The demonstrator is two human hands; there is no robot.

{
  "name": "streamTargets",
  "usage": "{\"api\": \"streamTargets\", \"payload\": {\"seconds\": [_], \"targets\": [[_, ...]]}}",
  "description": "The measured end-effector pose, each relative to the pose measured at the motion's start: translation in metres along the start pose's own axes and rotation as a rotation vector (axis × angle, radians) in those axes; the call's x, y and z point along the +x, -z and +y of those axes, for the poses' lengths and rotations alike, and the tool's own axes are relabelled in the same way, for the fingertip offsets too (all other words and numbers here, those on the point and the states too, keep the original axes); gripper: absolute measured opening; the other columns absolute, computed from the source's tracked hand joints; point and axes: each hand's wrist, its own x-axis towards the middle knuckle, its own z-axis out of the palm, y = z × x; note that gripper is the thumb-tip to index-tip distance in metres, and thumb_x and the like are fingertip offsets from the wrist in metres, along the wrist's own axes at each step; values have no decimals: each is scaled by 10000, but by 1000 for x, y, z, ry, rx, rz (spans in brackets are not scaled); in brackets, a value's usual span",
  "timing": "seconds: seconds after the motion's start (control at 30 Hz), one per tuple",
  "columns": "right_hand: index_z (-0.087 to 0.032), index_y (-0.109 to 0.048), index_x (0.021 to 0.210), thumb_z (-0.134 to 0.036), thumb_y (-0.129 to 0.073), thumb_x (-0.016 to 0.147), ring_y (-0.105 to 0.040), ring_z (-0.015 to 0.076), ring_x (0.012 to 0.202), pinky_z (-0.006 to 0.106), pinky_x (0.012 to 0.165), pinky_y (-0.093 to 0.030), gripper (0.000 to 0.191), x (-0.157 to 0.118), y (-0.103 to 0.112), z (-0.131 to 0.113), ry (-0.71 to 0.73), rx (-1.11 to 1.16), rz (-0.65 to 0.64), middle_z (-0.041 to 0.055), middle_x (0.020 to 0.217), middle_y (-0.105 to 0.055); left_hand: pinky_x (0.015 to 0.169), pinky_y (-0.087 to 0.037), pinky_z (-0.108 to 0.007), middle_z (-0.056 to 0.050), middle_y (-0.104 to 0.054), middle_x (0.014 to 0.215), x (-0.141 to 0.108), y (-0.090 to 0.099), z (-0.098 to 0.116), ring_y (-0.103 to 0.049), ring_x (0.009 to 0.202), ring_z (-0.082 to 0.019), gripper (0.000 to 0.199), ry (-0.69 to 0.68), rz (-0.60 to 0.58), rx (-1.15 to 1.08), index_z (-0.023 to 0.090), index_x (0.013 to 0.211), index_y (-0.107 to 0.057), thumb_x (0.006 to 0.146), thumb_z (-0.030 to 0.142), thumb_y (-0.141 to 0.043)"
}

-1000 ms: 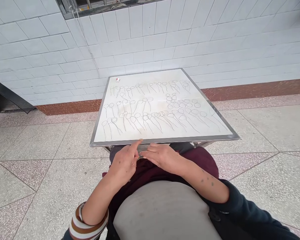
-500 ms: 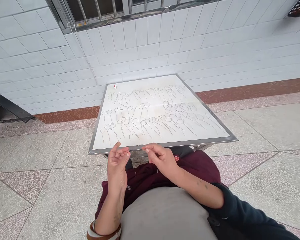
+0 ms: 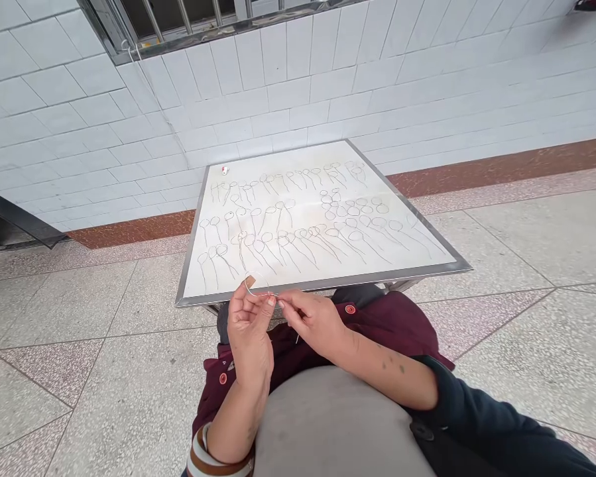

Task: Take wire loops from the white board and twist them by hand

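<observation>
Just off the near edge of a white-topped table (image 3: pixel 258 152), my two hands meet at a thin pale wire (image 3: pixel 248 289) bent into a loop. My left hand (image 3: pixel 250 328) pinches it between thumb and fingers, and a tan wrap, perhaps tape, covers one fingertip. My right hand (image 3: pixel 312 321) is closed on the wire right beside the left thumb, with a short end hanging below. On the table lie rows of thin wire loops (image 3: pixel 356 236) with long tails. Tail-less or shorter-looking loops (image 3: pixel 357 207) cluster at the right of the middle row.
A small white and red object (image 3: pixel 225 170) sits at the table's far left corner. Grey metal trim (image 3: pixel 417 266) edges the table. Behind it stands a white tiled wall (image 3: pixel 288 93) with a barred window (image 3: pixel 183 16). Dark red cloth (image 3: pixel 397 324) lies over my lap.
My left hand has moved right to meet the right hand, and the right hand has shifted slightly left. The wire now shows as a curved loop above the left fingers.
</observation>
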Motion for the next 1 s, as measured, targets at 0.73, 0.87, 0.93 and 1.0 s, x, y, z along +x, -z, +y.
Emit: {"api": "streamTargets", "payload": {"seconds": [0.73, 0.87, 0.93, 1.0], "targets": [[-191, -658, 1031, -267, -431, 988, -612, 144, 627, 248, 616, -441, 244, -1, -7, 3, 38, -4, -52, 10, 725, -687, 856, -496, -266, 20, -659, 807, 0, 5, -2, -642, 844, -110, 555, -57, 28, 60, 249, 1278, -562, 764, 199, -761], [-193, -657, 1025, -273, -414, 996, -624, 154, 651, 257, 628, -445, 258, 0, -7, 4, 50, -27, -85, 19, 748, -699, 811, -508, -251, 32, -655, 752, 2, 8, -1, -658, 821, -120, 565, -80, 9, 118, 256, 1283, -557, 760, 197, -761], [-194, -652, 1038, -264, -401, 1001, -634, 152, 666, 252, 630, -453, 263, 0, -7, 4, 43, -6, -130, 22, 770, -706, 779, -511, -239, 41, -645, 723, 3, 9, 1, -656, 782, -116, 563, -82, -1, 129, 247, 1280, -557, 758, 189, -760], [-196, -646, 1058, -254, -393, 1004, -648, 149, 698, 246, 647, -466, 265, -1, -6, 4, 41, 17, -166, 25, 808, -715, 786, -511, -245, 52, -636, 701, 4, 11, 4, -647, 731, -105, 561, -92, -8, 135, 233, 1278, -557, 757, 178, -757]]}}
